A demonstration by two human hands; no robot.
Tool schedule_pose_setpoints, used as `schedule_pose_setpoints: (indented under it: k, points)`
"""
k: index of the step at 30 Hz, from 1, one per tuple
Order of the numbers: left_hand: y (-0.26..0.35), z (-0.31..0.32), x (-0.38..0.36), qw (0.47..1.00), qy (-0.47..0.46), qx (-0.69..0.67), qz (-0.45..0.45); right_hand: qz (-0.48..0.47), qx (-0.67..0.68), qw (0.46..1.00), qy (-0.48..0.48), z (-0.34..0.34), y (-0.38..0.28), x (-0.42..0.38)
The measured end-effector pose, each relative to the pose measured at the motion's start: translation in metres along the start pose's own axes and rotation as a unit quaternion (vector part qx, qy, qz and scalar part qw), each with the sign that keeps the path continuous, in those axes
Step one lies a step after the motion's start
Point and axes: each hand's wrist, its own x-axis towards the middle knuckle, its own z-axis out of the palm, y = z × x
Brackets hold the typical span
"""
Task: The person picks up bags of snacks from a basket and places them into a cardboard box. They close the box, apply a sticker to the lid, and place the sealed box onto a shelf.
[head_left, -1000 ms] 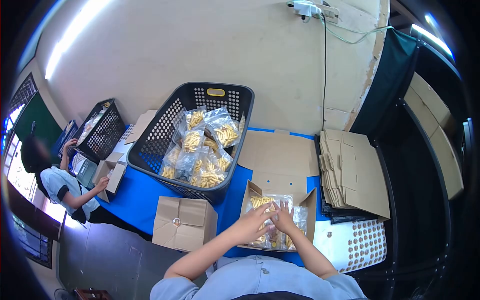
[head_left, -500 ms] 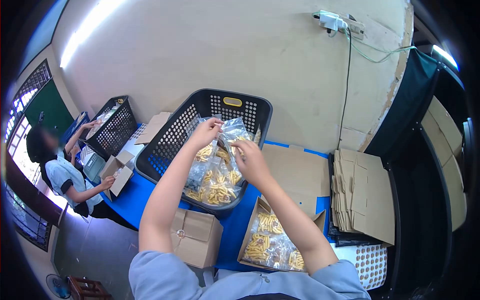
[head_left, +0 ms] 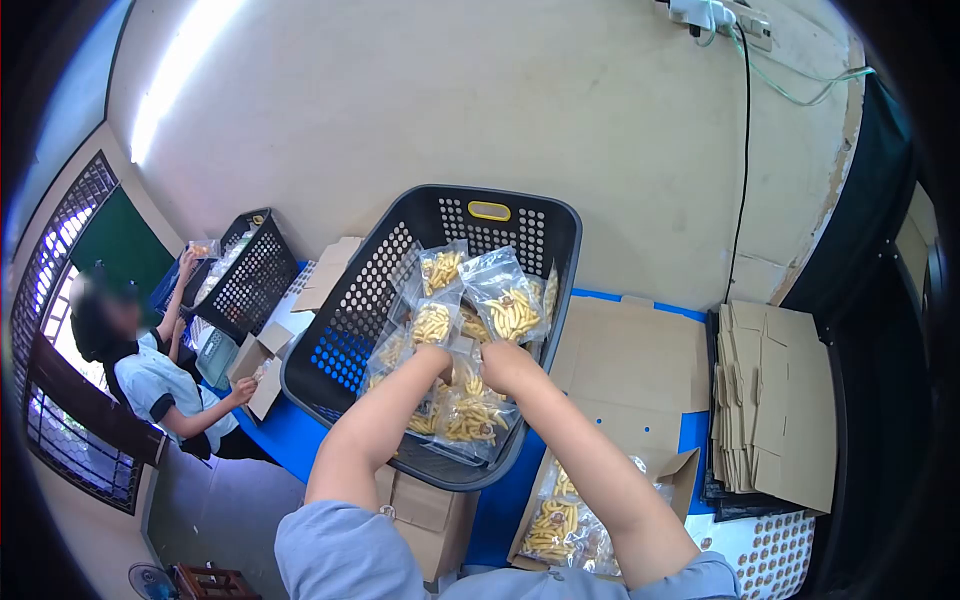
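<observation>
A large black perforated basket (head_left: pixel 330 345) holds several clear bags of yellow finger-shaped snacks (head_left: pixel 472 415). My left hand (head_left: pixel 434 362) is down among the bags, just below a bag with yellow pieces (head_left: pixel 432 322); its fingertips are hidden. My right hand (head_left: pixel 506 366) is closed at the lower edge of another clear bag (head_left: pixel 510 312), its fingers mostly out of sight. Beneath my right forearm, an open cardboard box (head_left: pixel 682 478) contains more bags of the same snacks (head_left: pixel 552 530).
Flattened cardboard boxes (head_left: pixel 770 400) are stacked at the right, above a sheet of round stickers (head_left: pixel 775 550). A closed carton (head_left: pixel 425 510) stands below the basket. At the left, a co-worker (head_left: pixel 165 385) is beside another black basket (head_left: pixel 250 280) and an open box (head_left: pixel 262 372).
Both my hands have moved down and closer together among the bags. Bags now lie visible above them. The view has shifted, and the co-worker's raised hand now holds a small bag.
</observation>
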Motion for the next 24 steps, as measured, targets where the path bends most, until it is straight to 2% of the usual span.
schedule_pose_setpoints:
  k: [4, 5, 7, 8, 14, 16, 18, 22, 24]
  points:
    - [-0.021, -0.031, 0.019, 0.999, 0.014, -0.024, -0.042, 0.004, 0.013, 1.000, -0.004, -0.006, -0.003, -0.006]
    - [-0.029, 0.004, -0.004, 0.998, 0.019, -0.030, -0.053, 0.010, 0.008, 1.000, -0.017, -0.007, -0.003, -0.007]
    - [-0.033, -0.011, 0.010, 0.996, 0.029, -0.044, -0.073, 0.018, 0.001, 0.999, -0.032, -0.004, -0.002, -0.007]
    - [-0.038, 0.008, -0.006, 0.995, 0.036, -0.052, -0.083, 0.018, 0.007, 0.999, -0.044, -0.003, -0.002, -0.005]
    - [-0.011, 0.030, -0.003, 0.981, 0.078, -0.098, -0.147, 0.003, 0.002, 0.997, -0.072, -0.006, -0.005, -0.007]
    - [-0.008, 0.057, -0.017, 0.974, 0.090, -0.116, -0.171, 0.005, 0.001, 0.998, -0.070, -0.005, -0.002, -0.006]
    - [0.011, 0.041, 0.003, 0.967, 0.100, -0.131, -0.193, 0.016, -0.009, 0.996, -0.091, -0.004, -0.001, -0.007]
    - [-0.010, 0.036, 0.000, 0.950, 0.124, -0.151, -0.243, -0.012, 0.004, 0.998, -0.067, -0.004, -0.001, -0.006]
    - [-0.037, 0.041, -0.016, 0.941, 0.133, -0.158, -0.268, -0.004, 0.009, 0.996, -0.093, -0.009, -0.004, -0.008]
